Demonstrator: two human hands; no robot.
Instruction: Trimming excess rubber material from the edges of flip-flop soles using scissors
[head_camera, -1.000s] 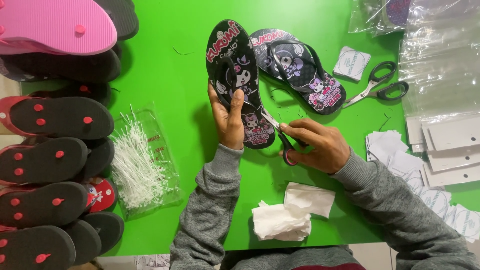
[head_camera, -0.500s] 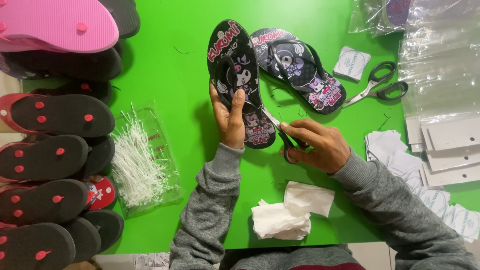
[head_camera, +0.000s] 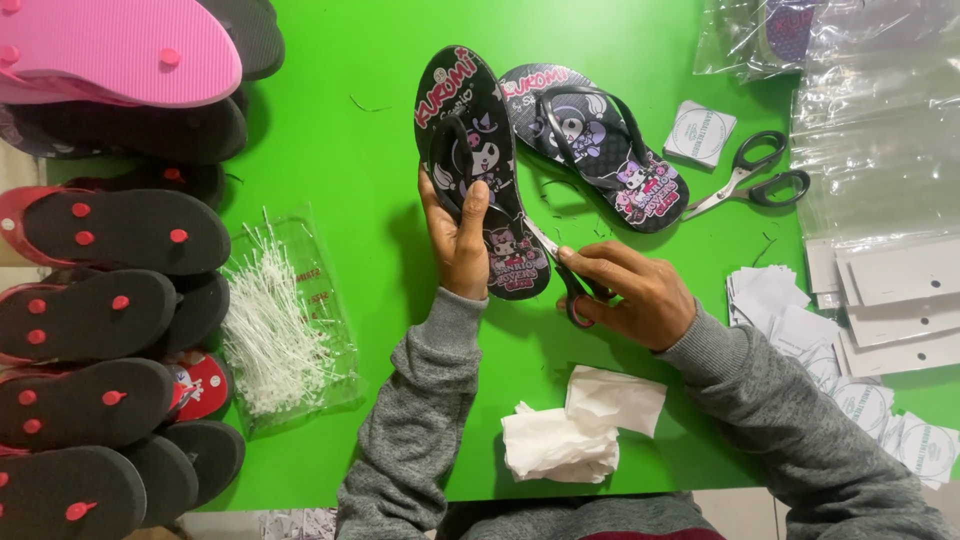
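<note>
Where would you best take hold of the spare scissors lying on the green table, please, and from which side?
Grip the spare scissors by their black loop handles, coming from the right. The handles point to the right edge, toward the clear bags, while the metal blades point left at the second flip-flop, so the handle end seems the safer, freer approach. Both hands are busy: the left hand holds a flip-flop and the right hand holds other scissors.

Clear bag of white plastic ties (head_camera: 280, 330) near left; clear empty bags (head_camera: 870, 110) far right; white square label (head_camera: 700, 133) beside them; white cards (head_camera: 890, 300) and round-printed labels (head_camera: 900, 430) near right
</note>
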